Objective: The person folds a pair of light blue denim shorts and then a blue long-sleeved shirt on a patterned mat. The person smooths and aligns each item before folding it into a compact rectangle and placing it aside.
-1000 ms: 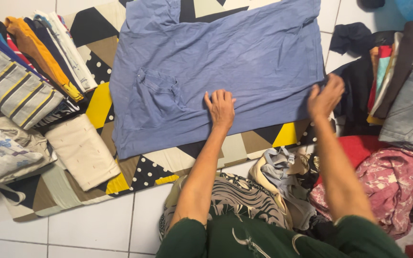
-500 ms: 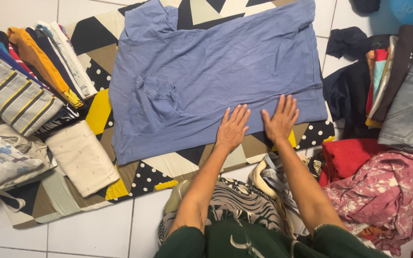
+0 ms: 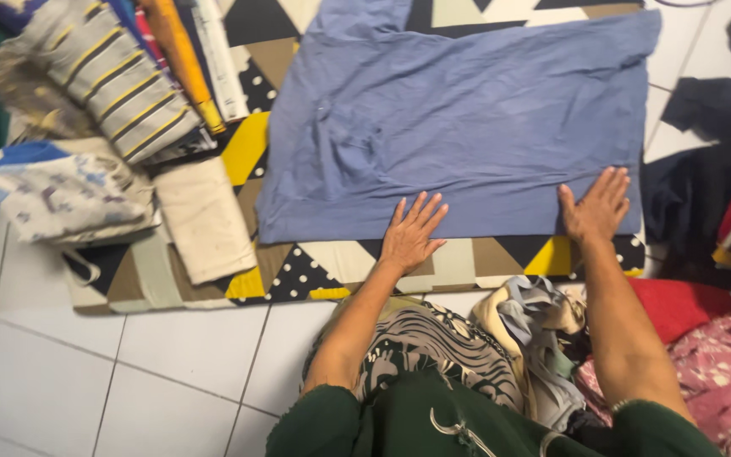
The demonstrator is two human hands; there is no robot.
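- On the patterned mat, a blue garment lies spread flat, its near hem running just under both palms.
- Left hand lies flat on that near hem, fingers spread and pointing away from the person, the heel of the palm reaching onto the mat.
- Right hand presses the hem close to the garment's right corner, fingers likewise spread and flat; neither hand pinches any cloth.
- Soft, thin blue fabric, roughly rectangular as it lies, with shallow creases gathered toward its left side.
- Mat shows triangles in black, yellow, cream and brown, some dotted white; it rests on white floor tiles.
- Left of the garment lie a cream folded cloth, a striped grey and yellow folded piece and a white and blue printed bundle.
- Near the person's lap sits a crumpled heap of mixed clothes; a pink floral cloth lies at the right.
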